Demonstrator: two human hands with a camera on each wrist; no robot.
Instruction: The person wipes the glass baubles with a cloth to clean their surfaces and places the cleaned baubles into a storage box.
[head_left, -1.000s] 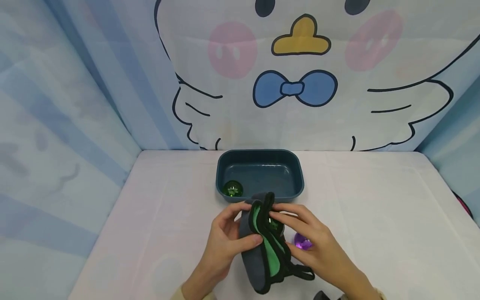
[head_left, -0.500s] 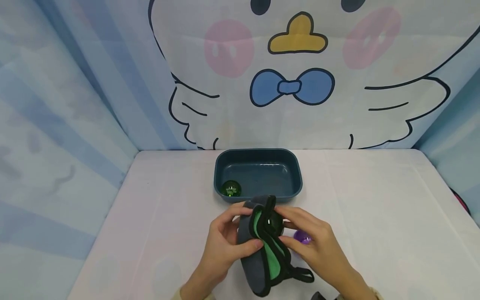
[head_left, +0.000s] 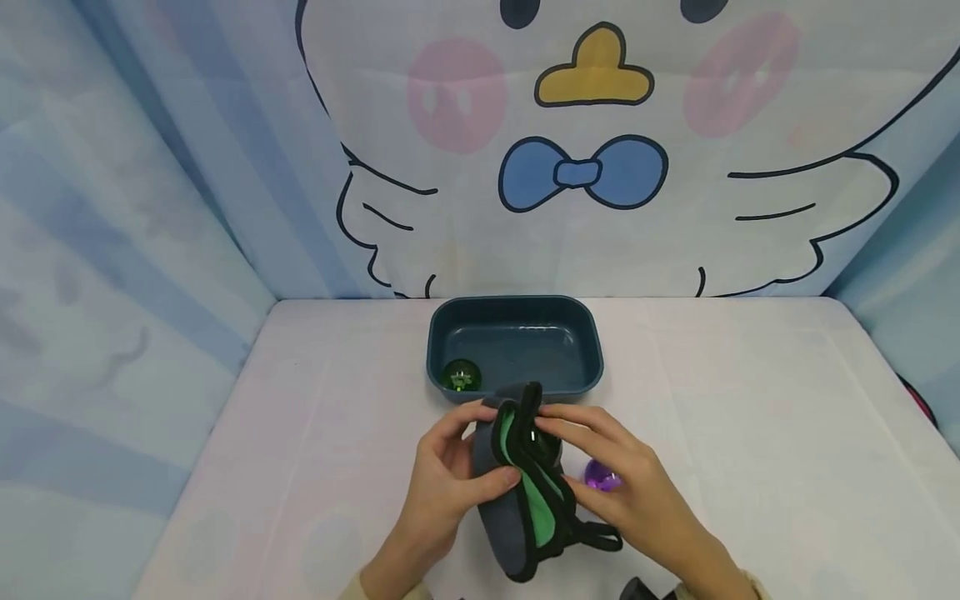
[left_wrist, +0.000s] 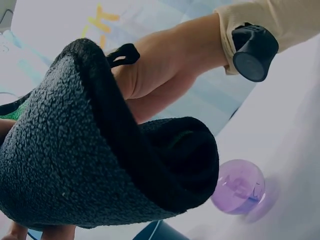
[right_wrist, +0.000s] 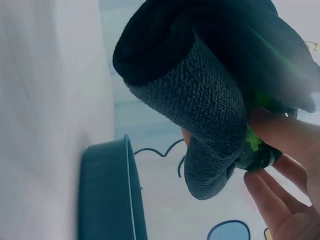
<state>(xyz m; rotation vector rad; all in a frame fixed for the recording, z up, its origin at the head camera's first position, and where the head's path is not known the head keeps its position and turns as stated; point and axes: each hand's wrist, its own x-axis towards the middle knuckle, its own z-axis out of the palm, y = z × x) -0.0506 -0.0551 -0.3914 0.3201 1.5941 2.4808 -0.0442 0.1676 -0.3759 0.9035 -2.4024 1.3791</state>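
My left hand (head_left: 450, 479) grips a folded cloth (head_left: 501, 525), dark grey and fuzzy outside, green inside, with black edging and a hanging loop. Its thumb presses on the near fold. Against the right side of the cloth, my right hand (head_left: 630, 475) holds a see-through dark green ball (right_wrist: 255, 150) between thumb and fingers. Cloth covers part of that ball. In the left wrist view the cloth (left_wrist: 65, 150) hides most of the left hand and all of the green ball. On the table, beyond the right hand's fingers, lies a see-through purple ball (left_wrist: 240, 187).
A dark teal rectangular tub (head_left: 525, 304) stands behind the hands, with another green ball (head_left: 461, 376) in its front left corner. The cloth's far end overlaps the tub's front rim in the head view. A patterned curtain (head_left: 585, 242) hangs behind the white table (head_left: 750, 400).
Half a second ago the right fingers were farther back and more of the green ball showed. Now they lie over the cloth's edge, and cloth and ball have shifted slightly up and left.
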